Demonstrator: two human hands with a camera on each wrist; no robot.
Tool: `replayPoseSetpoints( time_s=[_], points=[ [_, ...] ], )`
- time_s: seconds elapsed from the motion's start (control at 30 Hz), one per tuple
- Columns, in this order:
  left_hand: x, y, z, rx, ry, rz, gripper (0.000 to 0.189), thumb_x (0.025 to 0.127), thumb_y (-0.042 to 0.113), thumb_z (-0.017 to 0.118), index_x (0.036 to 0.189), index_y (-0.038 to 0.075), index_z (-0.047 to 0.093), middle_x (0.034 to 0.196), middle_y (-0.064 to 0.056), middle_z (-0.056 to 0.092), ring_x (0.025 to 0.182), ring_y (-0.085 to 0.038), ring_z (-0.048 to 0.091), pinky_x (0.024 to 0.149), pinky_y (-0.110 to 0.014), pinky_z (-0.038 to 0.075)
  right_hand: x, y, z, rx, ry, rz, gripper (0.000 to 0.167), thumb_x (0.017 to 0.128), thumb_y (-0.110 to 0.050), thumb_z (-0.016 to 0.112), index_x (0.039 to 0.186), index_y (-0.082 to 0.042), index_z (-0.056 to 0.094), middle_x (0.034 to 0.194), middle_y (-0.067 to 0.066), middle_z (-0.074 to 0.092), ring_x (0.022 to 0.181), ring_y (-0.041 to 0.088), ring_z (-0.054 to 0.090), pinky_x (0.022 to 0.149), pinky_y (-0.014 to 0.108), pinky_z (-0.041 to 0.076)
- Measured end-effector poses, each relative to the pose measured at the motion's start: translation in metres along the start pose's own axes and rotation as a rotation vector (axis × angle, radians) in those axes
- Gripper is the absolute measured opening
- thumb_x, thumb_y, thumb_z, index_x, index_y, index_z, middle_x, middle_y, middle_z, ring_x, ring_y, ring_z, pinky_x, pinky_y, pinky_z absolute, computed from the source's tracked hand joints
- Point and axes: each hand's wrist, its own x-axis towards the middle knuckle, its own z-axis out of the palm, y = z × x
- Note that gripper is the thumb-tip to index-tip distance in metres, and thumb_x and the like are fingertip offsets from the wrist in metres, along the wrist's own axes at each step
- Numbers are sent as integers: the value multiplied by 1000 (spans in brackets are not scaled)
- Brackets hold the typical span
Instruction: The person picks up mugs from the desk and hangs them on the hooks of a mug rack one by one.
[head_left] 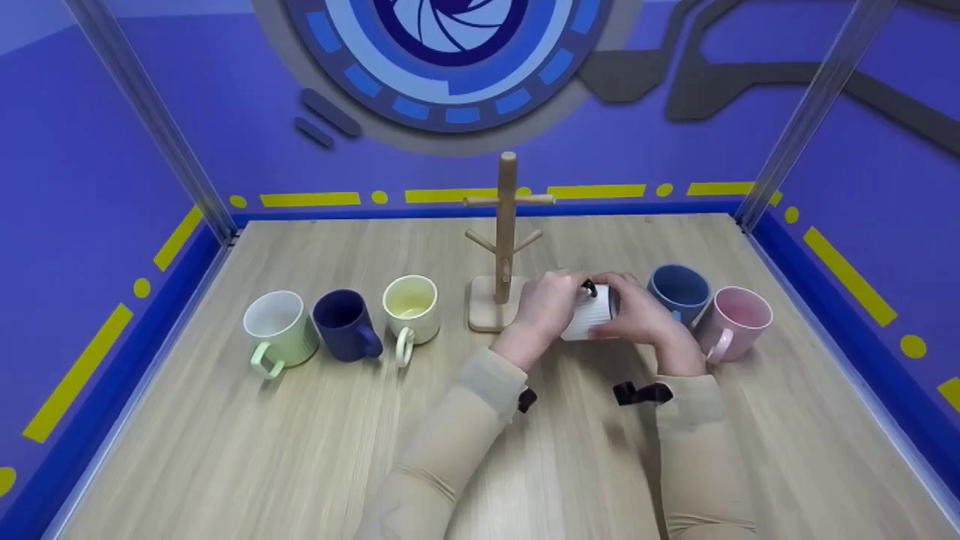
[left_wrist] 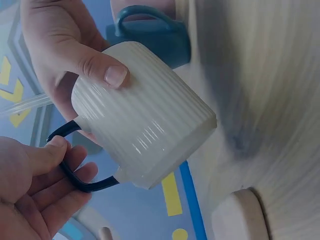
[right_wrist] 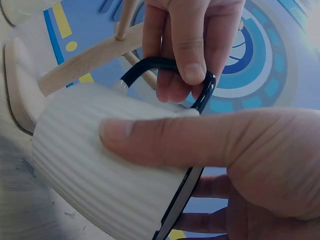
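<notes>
A white ribbed mug (head_left: 587,321) with a black handle and black rim is held tilted just right of the wooden mug tree (head_left: 504,255). My left hand (head_left: 549,306) pinches the mug's black handle (left_wrist: 90,187) between thumb and fingers. Around the mug's body near the rim, my right hand (head_left: 637,313) grips with its thumb along the ribs, as the right wrist view shows. The mug's base points down toward the table in the left wrist view. Pegs of the mug tree stick out bare on both sides of its post.
Left of the tree stand a light green mug (head_left: 281,330), a navy mug (head_left: 346,326) and a cream mug (head_left: 412,307). A blue mug (head_left: 679,291) and a pink mug (head_left: 736,324) stand close beside the right forearm. Blue panels (head_left: 862,225) wall the wooden table (head_left: 225,450).
</notes>
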Motion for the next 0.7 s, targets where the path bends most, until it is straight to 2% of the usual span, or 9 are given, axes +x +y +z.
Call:
replayPoseSetpoints(
  time_s=[0.13,0.23,0.33,0.4,0.53,0.6,0.7],
  points=[
    [-3,2,-8,-52,59,-4,18,99,24,67,112,20,78,106,1,80,93,-16,77,72,-35,62,-1,0,-4,77,2,2,80,73,-14,92,141,-3,52,139,24,53,117,40,55,99,55,53],
    [-9,2,-12,-118,148,-2,18,98,24,68,111,18,79,106,2,80,93,-15,77,73,-32,62,-3,-3,-7,157,-12,4,78,73,-12,92,140,-5,53,137,23,55,115,40,57,93,48,56],
    [-18,0,-17,-224,239,7,19,98,21,70,112,14,79,109,-1,80,98,-14,77,81,-28,62,-5,-6,-9,217,-22,6,77,72,-12,93,138,-7,54,134,22,58,113,39,59,86,37,58],
    [-25,-2,-22,-293,270,0,22,97,20,71,116,11,78,114,-3,79,105,-16,76,88,-26,61,-6,-8,-11,243,-22,-1,78,72,-14,93,139,-6,53,133,23,59,115,39,59,83,31,57],
    [-43,-7,-34,-391,271,-45,34,96,19,74,126,4,72,127,-11,74,118,-22,72,100,-29,57,-9,-12,-12,299,-5,-25,79,73,-14,92,140,-4,51,132,22,59,116,35,57,80,22,56],
    [-51,-11,-39,-415,241,-85,41,95,22,75,130,3,69,130,-13,72,120,-25,70,102,-32,57,-10,-14,-11,337,2,-44,77,73,-12,92,139,-4,51,130,20,60,114,31,57,79,21,56],
    [-61,-15,-43,-441,160,-153,51,93,27,77,136,2,64,133,-14,70,122,-26,69,103,-36,57,-9,-18,-6,398,4,-89,74,73,-7,90,137,-2,53,127,18,61,111,26,57,80,22,56]
  ],
)
